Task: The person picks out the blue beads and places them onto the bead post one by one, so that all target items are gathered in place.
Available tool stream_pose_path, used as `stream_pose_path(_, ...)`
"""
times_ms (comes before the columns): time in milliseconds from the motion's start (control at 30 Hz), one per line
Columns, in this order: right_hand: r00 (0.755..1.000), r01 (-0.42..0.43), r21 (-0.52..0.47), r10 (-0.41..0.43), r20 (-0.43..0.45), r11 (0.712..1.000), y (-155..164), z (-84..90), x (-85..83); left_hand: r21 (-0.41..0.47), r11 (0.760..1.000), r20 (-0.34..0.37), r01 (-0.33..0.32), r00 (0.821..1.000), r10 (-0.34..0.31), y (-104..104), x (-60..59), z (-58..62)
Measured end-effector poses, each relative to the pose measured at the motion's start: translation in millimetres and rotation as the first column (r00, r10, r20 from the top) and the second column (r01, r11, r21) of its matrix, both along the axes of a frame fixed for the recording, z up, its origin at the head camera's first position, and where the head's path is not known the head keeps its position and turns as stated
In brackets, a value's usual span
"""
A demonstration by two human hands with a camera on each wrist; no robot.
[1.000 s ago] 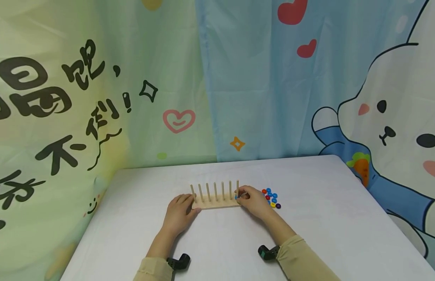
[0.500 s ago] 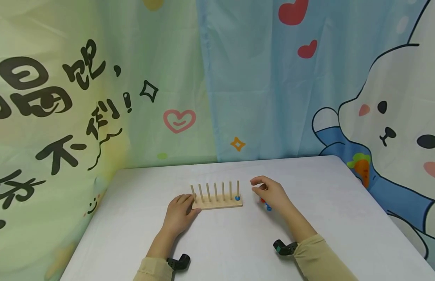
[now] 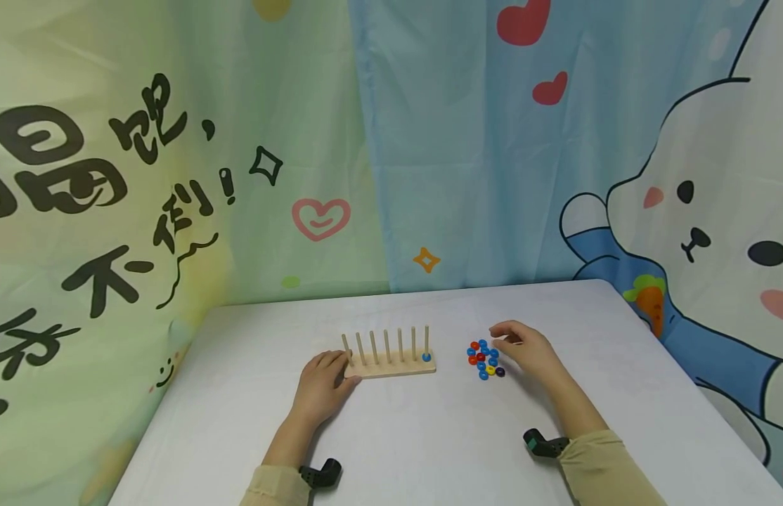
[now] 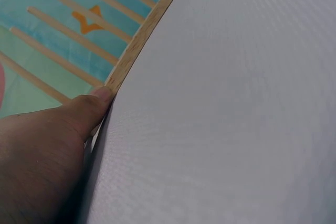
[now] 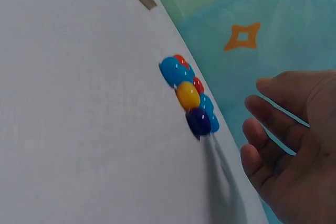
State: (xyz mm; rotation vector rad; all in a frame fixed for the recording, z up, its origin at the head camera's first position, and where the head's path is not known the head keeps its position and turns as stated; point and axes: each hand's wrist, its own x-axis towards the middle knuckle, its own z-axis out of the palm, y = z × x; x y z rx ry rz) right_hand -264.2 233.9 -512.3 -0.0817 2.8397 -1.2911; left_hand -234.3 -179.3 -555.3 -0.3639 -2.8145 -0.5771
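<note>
1. My right hand (image 3: 524,351) hung loose, its grip slack and holding nothing, fingers just beside the heap of beads (image 3: 484,358) on the bench (image 3: 429,436).
2. My left hand (image 3: 322,383) lay flat with straight fingers, thumb pressed to the near end of the wooden peg rack (image 3: 389,365), steadying it.
3. One blue bead (image 3: 426,357) sat at the foot of the rack's rightmost peg; the other pegs looked bare.
4. I judged this the fetching step: next, a fine pinch on a single bead without scattering its neighbours.
</note>
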Motion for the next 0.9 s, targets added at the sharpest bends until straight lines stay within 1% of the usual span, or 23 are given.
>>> stream_pose_path(300,0.999,0.024,0.002,-0.024,0.031,1.000,10.8,-19.4,-2.6,0.005,1.000,0.008,0.000,1.000,0.000,-0.9,0.0,-1.4)
stream_pose_path(533,1.000,-0.014,0.022,0.013,0.005,1.000,13.9,-28.6,-1.6,-0.008,1.000,-0.013,0.013,1.000,-0.013,-1.6,-0.3,-2.6)
stream_pose_path(633,1.000,-0.026,0.033,0.027,-0.003,0.999,14.4,-30.1,-0.5,-0.008,1.000,-0.005,0.012,1.000,-0.013,-1.6,0.1,-2.1)
stream_pose_path(800,0.998,-0.043,0.094,0.047,-0.041,0.995,13.5,-32.2,0.2,0.004,1.000,0.001,0.012,1.000,-0.012,-1.5,0.7,-0.6)
stream_pose_path(900,0.997,-0.045,0.114,0.052,-0.056,0.992,12.2,-33.4,-0.1,-0.003,1.000,-0.002,0.012,1.000,-0.012,-1.6,0.6,-0.8)
